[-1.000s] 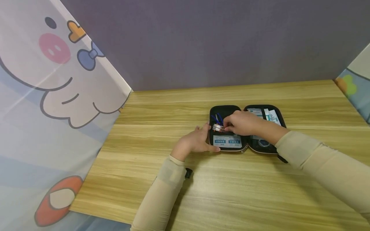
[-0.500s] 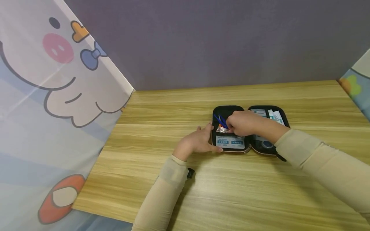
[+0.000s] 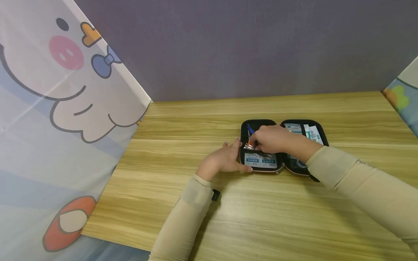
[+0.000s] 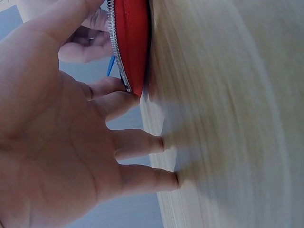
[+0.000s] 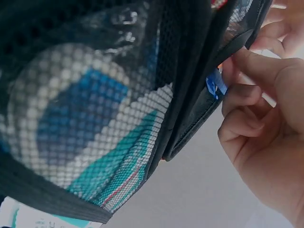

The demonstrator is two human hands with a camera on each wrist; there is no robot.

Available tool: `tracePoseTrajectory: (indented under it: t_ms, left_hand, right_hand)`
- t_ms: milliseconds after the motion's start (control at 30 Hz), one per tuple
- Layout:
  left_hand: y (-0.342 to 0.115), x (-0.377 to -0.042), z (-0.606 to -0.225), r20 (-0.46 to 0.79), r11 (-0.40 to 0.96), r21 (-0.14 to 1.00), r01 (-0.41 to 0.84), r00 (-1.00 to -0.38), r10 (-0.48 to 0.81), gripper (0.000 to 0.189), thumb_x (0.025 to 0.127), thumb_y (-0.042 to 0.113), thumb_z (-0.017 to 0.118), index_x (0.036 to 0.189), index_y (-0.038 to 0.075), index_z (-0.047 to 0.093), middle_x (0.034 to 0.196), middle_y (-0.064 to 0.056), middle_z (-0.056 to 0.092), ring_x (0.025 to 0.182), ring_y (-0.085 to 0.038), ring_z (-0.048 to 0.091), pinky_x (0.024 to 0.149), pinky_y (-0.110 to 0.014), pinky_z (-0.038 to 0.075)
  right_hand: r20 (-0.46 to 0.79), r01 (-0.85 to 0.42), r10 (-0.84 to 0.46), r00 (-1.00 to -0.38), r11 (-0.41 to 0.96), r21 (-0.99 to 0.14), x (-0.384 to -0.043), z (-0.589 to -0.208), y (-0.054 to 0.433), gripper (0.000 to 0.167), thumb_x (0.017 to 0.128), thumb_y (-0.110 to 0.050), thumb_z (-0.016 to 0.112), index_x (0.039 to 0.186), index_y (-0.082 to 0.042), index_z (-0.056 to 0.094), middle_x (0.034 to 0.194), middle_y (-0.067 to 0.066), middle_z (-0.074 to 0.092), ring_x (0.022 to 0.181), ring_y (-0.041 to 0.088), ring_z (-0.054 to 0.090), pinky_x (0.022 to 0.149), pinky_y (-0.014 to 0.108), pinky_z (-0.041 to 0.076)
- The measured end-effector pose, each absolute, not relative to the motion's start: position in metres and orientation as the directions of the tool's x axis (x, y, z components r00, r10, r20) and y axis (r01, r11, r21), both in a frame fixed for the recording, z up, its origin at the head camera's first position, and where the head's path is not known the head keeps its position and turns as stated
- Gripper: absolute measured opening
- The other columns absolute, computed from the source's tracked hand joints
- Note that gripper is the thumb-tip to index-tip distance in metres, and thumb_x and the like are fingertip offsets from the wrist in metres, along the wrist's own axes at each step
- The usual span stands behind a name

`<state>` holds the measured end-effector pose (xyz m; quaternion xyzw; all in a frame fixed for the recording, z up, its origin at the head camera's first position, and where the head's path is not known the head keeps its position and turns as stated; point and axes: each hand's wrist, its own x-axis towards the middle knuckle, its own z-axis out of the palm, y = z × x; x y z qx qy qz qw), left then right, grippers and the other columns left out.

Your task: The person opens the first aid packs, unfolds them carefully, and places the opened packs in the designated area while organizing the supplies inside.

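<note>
An unzipped first-aid case (image 3: 260, 170) lies opened flat, black inside and red outside. My left hand (image 3: 223, 159) holds its left half at the near corner, thumb along the front edge; in the left wrist view, fingers touch the red zipped side (image 4: 135, 47) and two more rest straight on the table. Over that half my right hand (image 3: 271, 139) has curled fingers at a pocket's edge, seemingly pinching a shiny silver packet (image 3: 249, 146) partly hidden by them. Blue tweezers-like tips (image 3: 250, 129) and an orange bit stick out beside the fingers; the right wrist view shows the blue piece (image 5: 216, 83).
Flat white-and-blue packets (image 3: 259, 160) sit in the left half's front pocket. The right half has mesh pockets with white packets (image 3: 313, 134) and a round roll (image 5: 71, 109). A small black object (image 3: 215, 195) is by the left wrist. A grey wall (image 3: 228, 50) stands behind the table (image 3: 183, 145).
The silver packet has gone lower, toward the pocket, and less of it shows. The right hand has shifted slightly, and the blue pieces have tilted and are more covered. The left hand stays on the case.
</note>
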<state>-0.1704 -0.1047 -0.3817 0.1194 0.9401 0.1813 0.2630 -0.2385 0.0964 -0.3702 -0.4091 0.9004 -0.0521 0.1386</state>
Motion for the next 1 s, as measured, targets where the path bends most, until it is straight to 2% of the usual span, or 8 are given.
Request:
tracePoseTrajectory:
  t_ms: [133, 200, 333, 400, 500, 633, 733, 1000]
  left_hand:
    - [-0.104, -0.171, -0.382, -0.459, 0.907, 0.402, 0.126, -0.829, 0.319, 0.128, 0.088, 0.067, 0.077, 0.173, 0.016, -0.004, 0.179, 0.008, 0.022, 0.168, -0.04, 0.005, 0.133, -0.057, 0.026]
    - [-0.104, -0.171, -0.381, -0.46, 0.908, 0.401, 0.124, -0.829, 0.317, 0.128, 0.088, 0.067, 0.077, 0.173, 0.016, -0.004, 0.179, 0.008, 0.022, 0.168, -0.04, 0.006, 0.133, -0.057, 0.026]
    - [-0.104, -0.17, -0.38, -0.464, 0.911, 0.393, 0.127, -0.827, 0.316, 0.128, 0.088, 0.067, 0.077, 0.173, 0.015, -0.005, 0.179, 0.008, 0.022, 0.167, -0.04, 0.007, 0.133, -0.057, 0.026]
    - [-0.104, -0.17, -0.38, -0.468, 0.911, 0.392, 0.125, -0.825, 0.315, 0.128, 0.089, 0.068, 0.076, 0.173, 0.016, -0.005, 0.179, 0.008, 0.021, 0.167, -0.041, 0.006, 0.133, -0.057, 0.025]
    - [-0.105, -0.17, -0.379, -0.474, 0.908, 0.404, 0.109, -0.824, 0.31, 0.126, 0.089, 0.068, 0.076, 0.173, 0.018, -0.005, 0.179, 0.008, 0.021, 0.167, -0.04, 0.004, 0.133, -0.059, 0.024]
    - [-0.106, -0.169, -0.38, -0.482, 0.903, 0.42, 0.089, -0.821, 0.305, 0.126, 0.089, 0.067, 0.076, 0.173, 0.019, -0.005, 0.18, 0.007, 0.017, 0.168, -0.037, 0.002, 0.133, -0.059, 0.024]
    - [-0.107, -0.168, -0.38, -0.487, 0.903, 0.421, 0.083, -0.82, 0.302, 0.127, 0.089, 0.068, 0.076, 0.173, 0.02, -0.006, 0.181, 0.006, 0.014, 0.168, -0.036, 0.001, 0.133, -0.059, 0.024]
    - [-0.106, -0.169, -0.381, -0.466, 0.904, 0.414, 0.107, -0.828, 0.311, 0.126, 0.089, 0.067, 0.077, 0.173, 0.018, -0.004, 0.18, 0.004, 0.018, 0.167, -0.04, 0.005, 0.132, -0.061, 0.026]
  right_hand:
    - [-0.235, -0.712, -0.751, -0.617, 0.66, -0.24, -0.239, -0.371, 0.099, 0.028, 0.099, 0.002, 0.062, 0.092, -0.02, 0.078, 0.085, -0.004, 0.071, 0.074, 0.014, 0.06, 0.066, 0.035, 0.05]
    - [-0.232, -0.711, -0.751, -0.618, 0.66, -0.243, -0.238, -0.37, 0.1, 0.027, 0.1, 0.0, 0.062, 0.095, -0.02, 0.079, 0.087, -0.004, 0.072, 0.073, 0.013, 0.059, 0.065, 0.034, 0.048]
    - [-0.208, -0.711, -0.749, -0.63, 0.663, -0.235, -0.233, -0.371, 0.098, 0.017, 0.105, -0.023, 0.067, 0.111, -0.015, 0.081, 0.089, -0.004, 0.076, 0.072, 0.01, 0.065, 0.066, 0.037, 0.056]
    - [-0.196, -0.72, -0.749, -0.632, 0.662, -0.209, -0.229, -0.372, 0.095, 0.031, 0.103, -0.039, 0.07, 0.116, -0.013, 0.08, 0.09, -0.003, 0.076, 0.072, 0.01, 0.067, 0.066, 0.038, 0.059]
    - [-0.183, -0.73, -0.749, -0.637, 0.662, -0.167, -0.223, -0.375, 0.091, 0.043, 0.098, -0.048, 0.075, 0.12, -0.011, 0.078, 0.096, -0.001, 0.076, 0.078, 0.013, 0.07, 0.069, 0.039, 0.061]
    - [-0.179, -0.728, -0.749, -0.638, 0.662, -0.179, -0.221, -0.378, 0.088, 0.038, 0.096, -0.04, 0.08, 0.122, -0.013, 0.075, 0.108, 0.002, 0.075, 0.091, 0.018, 0.072, 0.076, 0.043, 0.063]
    - [-0.194, -0.716, -0.749, -0.634, 0.663, -0.22, -0.222, -0.38, 0.088, 0.033, 0.097, -0.034, 0.079, 0.124, -0.014, 0.075, 0.111, 0.002, 0.074, 0.095, 0.02, 0.071, 0.078, 0.045, 0.062]
    - [-0.212, -0.634, -0.763, -0.61, 0.631, -0.447, -0.226, -0.381, 0.091, 0.025, 0.099, -0.017, 0.075, 0.121, -0.005, 0.074, 0.097, 0.003, 0.072, 0.085, 0.014, 0.064, 0.077, 0.036, 0.058]
